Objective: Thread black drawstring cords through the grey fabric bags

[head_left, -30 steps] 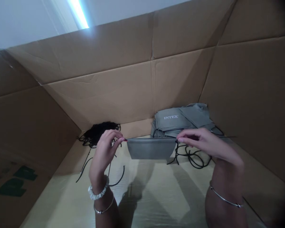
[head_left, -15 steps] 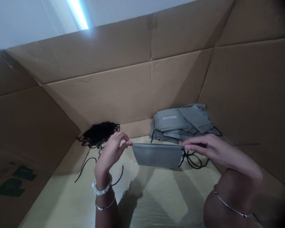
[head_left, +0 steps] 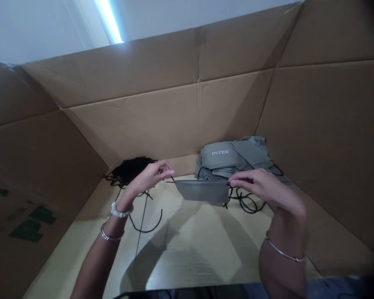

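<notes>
A flat grey fabric pouch [head_left: 202, 191] hangs level in front of me, with a thin black cord along its top edge. My left hand [head_left: 152, 176] pinches the cord near the pouch's left corner, and a short cord end shows by the fingertips. My right hand [head_left: 262, 187] pinches the pouch's right corner. Behind it lies a stack of grey pouches [head_left: 227, 155] printed INTEX. A tangled pile of black cord [head_left: 127, 172] sits beyond my left hand. Loose black cord [head_left: 146, 224] trails below that wrist, and another loop [head_left: 246, 203] lies under my right hand.
A large cardboard box surrounds my hands, with its tall back wall [head_left: 137, 128] and side flaps rising around me. Its pale cardboard floor [head_left: 187, 249] lies below them. A ceiling light [head_left: 107, 18] shows above the far rim.
My left hand has moved left and drawn apart from the pouch, exposing the cord end. The pouch sits slightly higher, and my forearms have shifted left.
</notes>
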A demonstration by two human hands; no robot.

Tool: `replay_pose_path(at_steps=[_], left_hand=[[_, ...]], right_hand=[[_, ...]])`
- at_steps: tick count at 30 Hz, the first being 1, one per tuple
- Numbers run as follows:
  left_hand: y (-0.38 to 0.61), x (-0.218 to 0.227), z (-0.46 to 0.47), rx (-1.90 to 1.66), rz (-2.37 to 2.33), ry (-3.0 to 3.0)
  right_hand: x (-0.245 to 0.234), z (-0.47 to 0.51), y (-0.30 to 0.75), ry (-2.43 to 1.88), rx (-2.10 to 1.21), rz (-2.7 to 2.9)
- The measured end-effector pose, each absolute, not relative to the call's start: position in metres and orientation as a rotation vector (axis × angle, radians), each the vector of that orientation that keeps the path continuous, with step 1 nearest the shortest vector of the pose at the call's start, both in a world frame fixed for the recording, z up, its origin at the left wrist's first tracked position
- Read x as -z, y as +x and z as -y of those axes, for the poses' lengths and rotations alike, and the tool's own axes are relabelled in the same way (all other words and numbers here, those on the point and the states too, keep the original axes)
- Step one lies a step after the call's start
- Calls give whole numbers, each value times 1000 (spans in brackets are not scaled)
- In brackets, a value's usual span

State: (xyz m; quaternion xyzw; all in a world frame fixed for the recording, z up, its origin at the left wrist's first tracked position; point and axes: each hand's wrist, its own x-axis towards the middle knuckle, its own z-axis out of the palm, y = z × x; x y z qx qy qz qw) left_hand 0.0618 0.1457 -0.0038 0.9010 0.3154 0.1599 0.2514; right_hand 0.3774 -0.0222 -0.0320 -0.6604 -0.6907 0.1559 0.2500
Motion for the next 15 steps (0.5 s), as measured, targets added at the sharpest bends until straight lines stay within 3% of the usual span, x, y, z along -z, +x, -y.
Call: replay_pose_path(at_steps=[3,11,15], left_hand=[[25,17,-140,-563,-1046,2356],[-6,162,-76,-629,-1499,2197],[8,190,-54,-762,-1489,2158]], right_hand=[[39,24,375,-1787,-368,1796],[88,60,362,-1672,-443,1492],[118,87,345,-1632,-513,1364]])
